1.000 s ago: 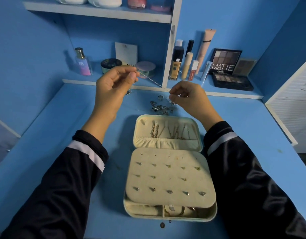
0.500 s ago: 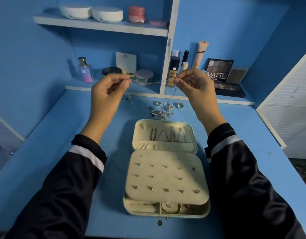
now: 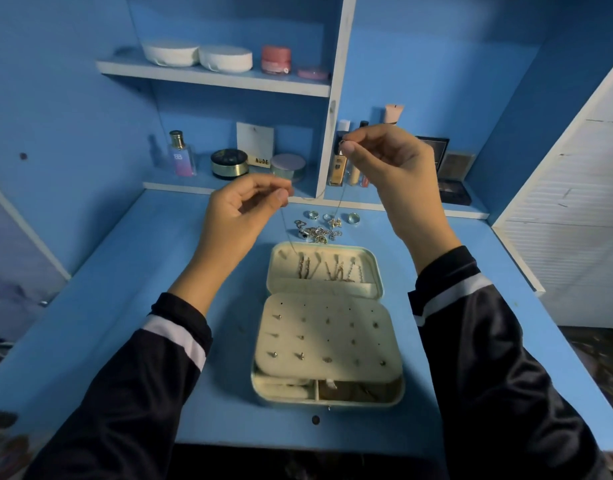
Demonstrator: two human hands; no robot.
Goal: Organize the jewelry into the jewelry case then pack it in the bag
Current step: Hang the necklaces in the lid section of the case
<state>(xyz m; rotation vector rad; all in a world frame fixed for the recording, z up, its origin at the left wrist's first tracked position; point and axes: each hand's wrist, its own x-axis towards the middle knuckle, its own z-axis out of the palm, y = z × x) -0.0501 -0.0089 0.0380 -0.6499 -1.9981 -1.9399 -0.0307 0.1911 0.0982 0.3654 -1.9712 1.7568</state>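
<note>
Chain now lifted and stretched between both hands.

The right hand [image 3: 384, 161] has risen, pinching one end; the left hand [image 3: 244, 206] pinches the other, so the necklace [image 3: 339, 206] hangs above the loose jewelry [image 3: 319, 230], ready for the open jewelry case [image 3: 374, 268] on the surface [image 3: 125, 271].

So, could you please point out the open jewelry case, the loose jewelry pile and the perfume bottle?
jewelry case [image 3: 327, 341]: head view, on its earring panel.
loose jewelry pile [image 3: 317, 232]: head view, on the tangle's middle.
perfume bottle [image 3: 183, 161]: head view, on its glass body.
</note>
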